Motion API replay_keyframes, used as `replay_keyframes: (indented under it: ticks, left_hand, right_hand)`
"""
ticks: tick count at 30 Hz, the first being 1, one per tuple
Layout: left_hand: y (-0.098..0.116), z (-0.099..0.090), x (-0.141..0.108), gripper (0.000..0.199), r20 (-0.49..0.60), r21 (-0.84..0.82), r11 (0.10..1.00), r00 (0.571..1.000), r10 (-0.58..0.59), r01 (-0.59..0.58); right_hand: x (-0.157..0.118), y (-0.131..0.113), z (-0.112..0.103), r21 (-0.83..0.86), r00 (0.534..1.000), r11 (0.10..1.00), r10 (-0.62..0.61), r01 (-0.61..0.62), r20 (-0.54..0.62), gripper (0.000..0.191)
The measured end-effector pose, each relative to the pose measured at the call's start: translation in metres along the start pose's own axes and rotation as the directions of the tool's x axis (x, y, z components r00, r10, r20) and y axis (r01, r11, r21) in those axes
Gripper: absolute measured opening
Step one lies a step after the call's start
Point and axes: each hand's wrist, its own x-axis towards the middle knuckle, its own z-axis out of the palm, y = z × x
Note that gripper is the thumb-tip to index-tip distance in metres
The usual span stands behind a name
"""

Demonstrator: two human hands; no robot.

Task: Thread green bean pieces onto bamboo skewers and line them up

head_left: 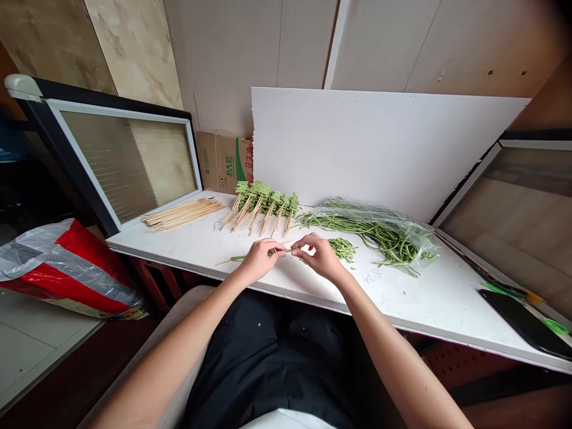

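My left hand (260, 261) and my right hand (318, 255) meet close together above the front part of the white table. Their fingertips pinch a thin green long bean (289, 250) between them. Left of my left hand, a green stalk (236, 258) and a thin stick tip show; whether they join the pinched bean is hidden by the hand. Just beyond my right hand lies a small heap of cut bean pieces (343, 249). Behind my hands sits a pile of bean-loaded skewers (268, 202), their bare stick ends pointing toward me.
Bare bamboo sticks (183, 214) lie at the left. Whole long beans (379, 232) spill from a clear plastic bag (357, 208) on the right. A black phone (522, 319) and scissors (503, 283) lie far right. A cardboard box (223, 161) stands behind; framed panels flank the table (370, 298).
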Motion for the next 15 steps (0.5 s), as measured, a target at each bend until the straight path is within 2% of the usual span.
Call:
replay_keyframes:
  ticks: [3, 8, 12, 15]
  left_hand:
    - [0.003, 0.002, -0.002, 0.012, -0.011, 0.043, 0.997, 0.998, 0.066, -0.065]
    - [0.009, 0.006, -0.003, 0.011, -0.002, 0.021, 0.993, 0.993, 0.119, -0.119]
    - [0.013, 0.006, -0.003, 0.013, -0.028, -0.058, 0.992, 0.993, 0.112, -0.113]
    - [0.016, 0.004, -0.002, 0.015, -0.043, -0.134, 0.986, 0.994, 0.096, -0.101]
  right_hand:
    - [0.0, -0.001, 0.002, -0.014, 0.999, 0.999, -0.035, 0.035, 0.014, 0.03]
    - [-0.001, -0.001, 0.007, 0.012, 0.996, 0.998, -0.064, 0.064, -0.06, 0.025]
    - [-0.001, 0.001, 0.013, 0.177, 0.997, 0.984, -0.005, 0.018, -0.077, 0.028]
    - [-0.001, 0.003, 0.019, 0.38, 0.996, 0.925, 0.046, -0.014, -0.073, 0.03]
